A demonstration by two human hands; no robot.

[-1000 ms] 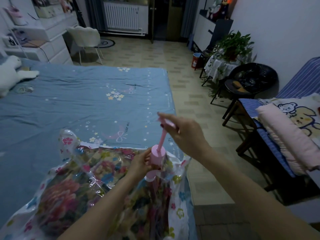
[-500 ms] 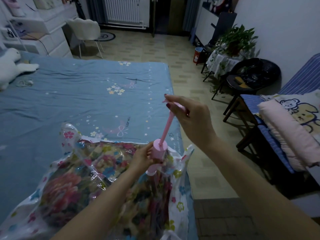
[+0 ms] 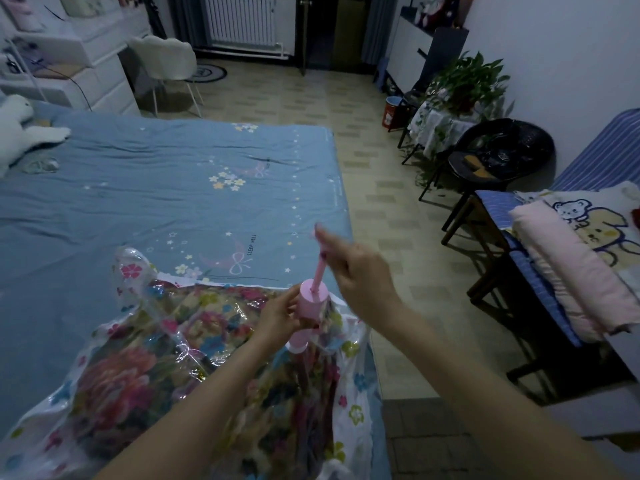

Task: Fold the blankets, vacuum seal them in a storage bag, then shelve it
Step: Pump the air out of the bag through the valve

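Observation:
A clear storage bag point(image 3: 166, 355) printed with small flowers lies on the near corner of the blue bed point(image 3: 180, 188). Inside it shows a folded floral blanket point(image 3: 114, 382). A pink hand pump point(image 3: 311, 303) stands upright on the bag near its right edge. My left hand point(image 3: 277, 315) is wrapped around the pump's cylinder. My right hand point(image 3: 360, 271) grips the handle at the top of the thin pink rod point(image 3: 319, 271), a little above the cylinder; the handle is blurred.
A striped bench point(image 3: 519, 237) at the right carries folded pink bedding point(image 3: 568, 271) and a bear-print cloth. Beyond it are a black chair point(image 3: 502, 154) and a potted plant point(image 3: 464, 81). White drawers point(image 3: 86, 74) and a white chair point(image 3: 166, 64) stand past the bed; a white plush toy point(image 3: 17, 129) lies at left.
My right hand pulled the pump handle up, then pushed it back down, so the rod is short again. My left hand stayed on the cylinder.

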